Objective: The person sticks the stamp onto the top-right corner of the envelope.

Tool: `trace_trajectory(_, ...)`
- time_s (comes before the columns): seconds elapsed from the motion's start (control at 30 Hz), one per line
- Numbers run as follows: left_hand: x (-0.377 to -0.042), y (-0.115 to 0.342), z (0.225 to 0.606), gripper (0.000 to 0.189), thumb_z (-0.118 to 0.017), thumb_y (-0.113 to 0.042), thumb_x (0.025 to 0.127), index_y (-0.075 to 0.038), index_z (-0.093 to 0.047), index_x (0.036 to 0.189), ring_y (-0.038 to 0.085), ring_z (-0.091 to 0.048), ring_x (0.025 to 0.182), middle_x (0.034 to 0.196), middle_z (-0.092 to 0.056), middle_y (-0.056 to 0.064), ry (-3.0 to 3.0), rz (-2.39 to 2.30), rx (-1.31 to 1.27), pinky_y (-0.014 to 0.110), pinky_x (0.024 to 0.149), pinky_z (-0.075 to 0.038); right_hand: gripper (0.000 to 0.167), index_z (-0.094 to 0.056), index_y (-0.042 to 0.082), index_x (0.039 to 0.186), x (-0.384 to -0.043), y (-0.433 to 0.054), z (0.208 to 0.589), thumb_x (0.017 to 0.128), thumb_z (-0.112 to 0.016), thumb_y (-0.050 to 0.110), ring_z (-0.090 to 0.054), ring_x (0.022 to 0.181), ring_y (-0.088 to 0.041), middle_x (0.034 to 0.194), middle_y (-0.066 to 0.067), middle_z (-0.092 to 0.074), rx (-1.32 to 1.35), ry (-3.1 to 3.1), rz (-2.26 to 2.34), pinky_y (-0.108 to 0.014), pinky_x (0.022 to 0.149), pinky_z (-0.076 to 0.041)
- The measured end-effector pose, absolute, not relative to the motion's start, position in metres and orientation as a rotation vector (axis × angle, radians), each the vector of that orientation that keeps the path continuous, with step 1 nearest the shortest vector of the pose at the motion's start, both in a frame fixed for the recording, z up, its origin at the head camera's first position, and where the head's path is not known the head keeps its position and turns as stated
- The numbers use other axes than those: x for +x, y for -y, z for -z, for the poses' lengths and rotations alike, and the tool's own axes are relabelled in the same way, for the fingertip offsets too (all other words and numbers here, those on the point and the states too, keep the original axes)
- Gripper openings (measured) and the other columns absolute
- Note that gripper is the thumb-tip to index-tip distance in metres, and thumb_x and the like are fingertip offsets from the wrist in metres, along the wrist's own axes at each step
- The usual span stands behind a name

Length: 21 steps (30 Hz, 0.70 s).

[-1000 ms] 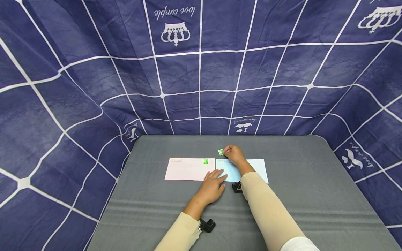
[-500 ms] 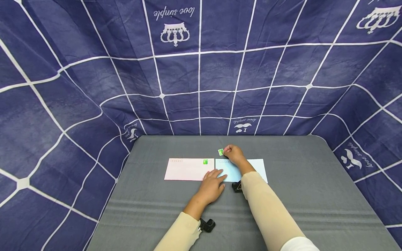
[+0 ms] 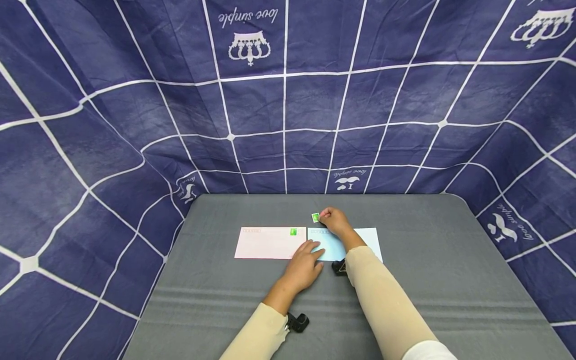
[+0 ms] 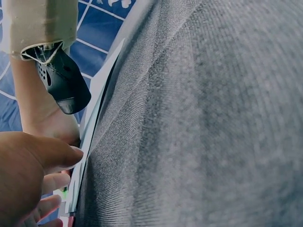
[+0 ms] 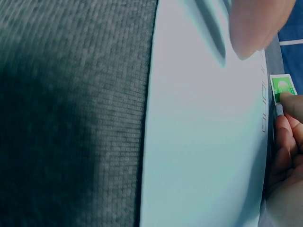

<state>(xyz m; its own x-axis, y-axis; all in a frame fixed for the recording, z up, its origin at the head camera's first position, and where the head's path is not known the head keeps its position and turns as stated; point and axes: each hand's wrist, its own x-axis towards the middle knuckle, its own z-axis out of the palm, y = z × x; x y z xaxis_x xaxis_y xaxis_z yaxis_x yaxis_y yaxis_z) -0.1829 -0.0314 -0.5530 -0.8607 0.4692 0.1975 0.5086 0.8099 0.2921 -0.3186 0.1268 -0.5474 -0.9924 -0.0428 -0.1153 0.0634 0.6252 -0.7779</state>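
Between the thumb and fingers of my right hand [image 3: 335, 222] is a small green stamp [image 3: 315, 218] with a white edge. It sits just beyond the far edge of the light blue envelope [image 3: 330, 245], and in the right wrist view the thumb covers one corner of the stamp [image 5: 282, 86]. My left hand [image 3: 303, 267] lies with loosely spread fingers over the near edges of the blue envelope and the pink envelope [image 3: 265, 243]. Another green stamp [image 3: 293, 232] is on the pink envelope's upper right corner. The right forearm hides part of the blue envelope.
Both envelopes lie side by side on a grey cloth-covered table [image 3: 202, 300]. A blue curtain [image 3: 315, 100] with white lines stands behind and along both sides. A black wrist camera [image 3: 298, 323] is strapped at the left wrist.
The left fingers have shifted slightly at the pink envelope's edge and lie closer together. The right hand keeps its pinch on the stamp, which has turned slightly.
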Motion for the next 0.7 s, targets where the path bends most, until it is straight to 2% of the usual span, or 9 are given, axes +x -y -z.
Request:
trace_trajectory(0.33, -0.1858, 0.0319, 0.5537, 0.038, -0.068, -0.023, 0.094, -0.011, -0.069, 0.13, 0.033, -0.047, 0.143, 0.142, -0.061, 0.01, 2.873, 0.562, -0.78, 0.04, 0.122, -0.033, 0.012, -0.066, 0.003, 0.099, -0.3189, -0.1296, 0.5505, 0.096, -0.064, 0.014, -0.055, 0.079, -0.016, 0.086, -0.004, -0.062, -0.021, -2.659, 1.372, -0.024, 0.072, -0.043)
trace_trajectory(0.7, -0.1865, 0.0291, 0.5507, 0.041, -0.066, -0.023, 0.096, -0.008, -0.066, 0.133, 0.034, -0.046, 0.144, 0.144, -0.06, 0.011, 2.902, 0.574, -0.785, 0.04, 0.123, -0.031, 0.012, -0.066, 0.002, 0.099, -0.3183, -0.131, 0.549, 0.097, -0.063, 0.014, -0.052, 0.075, -0.013, 0.081, 0.0, -0.058, 0.1, -2.562, 1.616, -0.023, 0.069, -0.042)
